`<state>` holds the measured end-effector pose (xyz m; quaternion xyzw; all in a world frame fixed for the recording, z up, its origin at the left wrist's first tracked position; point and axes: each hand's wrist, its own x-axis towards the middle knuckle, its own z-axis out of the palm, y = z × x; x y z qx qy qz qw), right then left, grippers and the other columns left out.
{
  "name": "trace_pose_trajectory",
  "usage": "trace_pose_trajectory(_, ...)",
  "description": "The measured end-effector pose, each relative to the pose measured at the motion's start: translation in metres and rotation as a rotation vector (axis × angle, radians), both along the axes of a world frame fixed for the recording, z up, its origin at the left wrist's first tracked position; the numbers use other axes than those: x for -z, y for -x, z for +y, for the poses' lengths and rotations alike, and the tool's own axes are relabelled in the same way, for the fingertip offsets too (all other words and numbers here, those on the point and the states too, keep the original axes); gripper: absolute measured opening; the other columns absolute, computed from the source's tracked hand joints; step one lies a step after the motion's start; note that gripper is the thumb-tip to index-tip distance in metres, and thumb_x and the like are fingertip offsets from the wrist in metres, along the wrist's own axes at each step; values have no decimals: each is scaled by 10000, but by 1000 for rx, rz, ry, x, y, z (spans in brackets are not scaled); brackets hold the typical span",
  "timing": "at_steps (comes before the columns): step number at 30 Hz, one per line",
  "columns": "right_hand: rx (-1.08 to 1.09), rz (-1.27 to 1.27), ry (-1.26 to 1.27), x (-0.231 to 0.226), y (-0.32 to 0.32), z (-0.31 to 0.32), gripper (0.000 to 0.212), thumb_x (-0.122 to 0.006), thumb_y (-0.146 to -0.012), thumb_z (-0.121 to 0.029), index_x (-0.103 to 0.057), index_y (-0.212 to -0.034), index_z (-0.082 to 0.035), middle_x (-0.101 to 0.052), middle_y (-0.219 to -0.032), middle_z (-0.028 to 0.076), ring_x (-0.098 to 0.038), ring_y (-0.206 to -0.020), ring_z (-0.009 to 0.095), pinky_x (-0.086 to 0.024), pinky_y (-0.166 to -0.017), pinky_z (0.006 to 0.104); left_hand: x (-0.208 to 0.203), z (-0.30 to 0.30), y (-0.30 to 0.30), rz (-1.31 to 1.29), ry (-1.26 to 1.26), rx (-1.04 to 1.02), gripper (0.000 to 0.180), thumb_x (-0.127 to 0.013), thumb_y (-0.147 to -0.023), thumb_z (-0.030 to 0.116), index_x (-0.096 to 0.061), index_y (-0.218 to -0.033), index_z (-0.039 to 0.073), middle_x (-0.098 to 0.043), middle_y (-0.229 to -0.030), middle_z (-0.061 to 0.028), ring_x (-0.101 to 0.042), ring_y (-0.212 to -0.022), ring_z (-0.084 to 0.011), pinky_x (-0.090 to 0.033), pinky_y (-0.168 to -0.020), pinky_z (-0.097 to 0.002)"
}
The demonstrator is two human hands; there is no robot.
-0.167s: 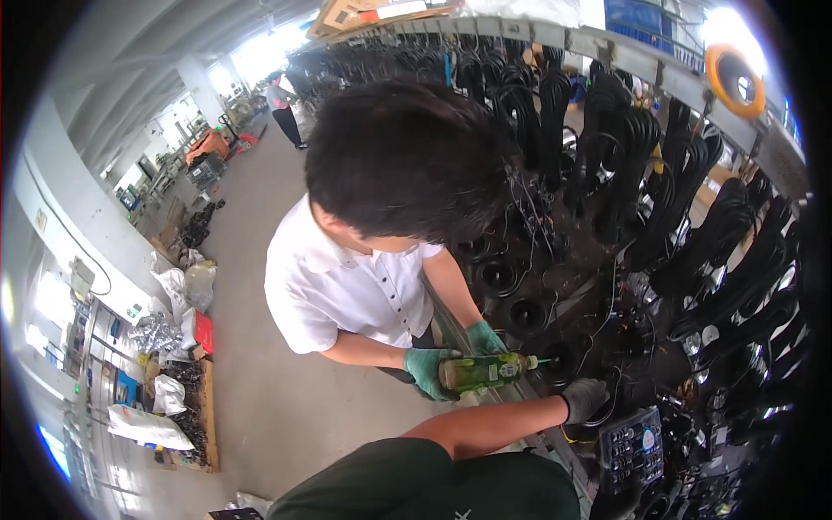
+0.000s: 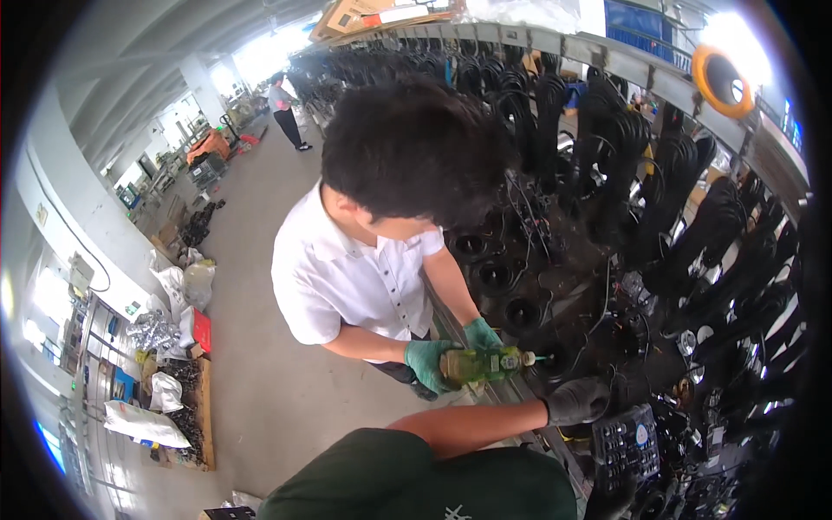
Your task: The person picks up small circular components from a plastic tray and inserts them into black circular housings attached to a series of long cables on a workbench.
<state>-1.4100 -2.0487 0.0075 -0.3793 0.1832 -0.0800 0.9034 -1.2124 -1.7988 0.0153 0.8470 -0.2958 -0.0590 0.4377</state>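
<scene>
My left hand (image 2: 575, 403), in a dark grey glove, reaches across to the right over the dark worktop. Its fingers are curled closed; what they hold, if anything, is hidden. Just beyond it lie a black round part (image 2: 555, 357) and thin cables. A co-worker opposite, in green gloves, holds a green squeeze bottle (image 2: 481, 367) on its side with both hands. The bottle's thin nozzle points right, close to that round part. Below my left hand sits a tilted tray of small dark parts (image 2: 626, 444). My right hand cannot be made out.
Bundles of black cable (image 2: 607, 130) hang from a metal rail (image 2: 555, 39) along the far and right sides. An orange-yellow ring (image 2: 722, 81) hangs at the upper right. White sacks (image 2: 147, 423) and a pallet lie along the left. Another person (image 2: 284, 113) stands far back.
My left hand has turned slightly, its curled fingers showing more broadly. The co-worker's head has shifted a little to the right; the bottle stays nearly in place. The whole view has moved slightly.
</scene>
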Motion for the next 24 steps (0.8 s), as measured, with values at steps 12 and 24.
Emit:
trace_pose_trajectory(12,-137,-46,-102,-60,-15,29,659,-704,-876,-303,-520,-1433,-2,-689,-1268,179,-709,-1020,329,-614,-759,433,-40,15,62,273,441,62,426,-786,-919,78,-638,-1319,82,-675,-1187,-102,-689,-1074,-214,-594,-918,-364)
trace_pose_trajectory(24,-155,-156,-412,-63,-22,32,980,-866,-711,-368,-441,-1524,-23,-625,-1391,229,-695,-1155,368,-646,-876,494,-82,1,59,226,183,228,561,-784,-873,35,-614,-1407,59,-658,-1271,-163,-695,-974,-253,-589,-856,-368)
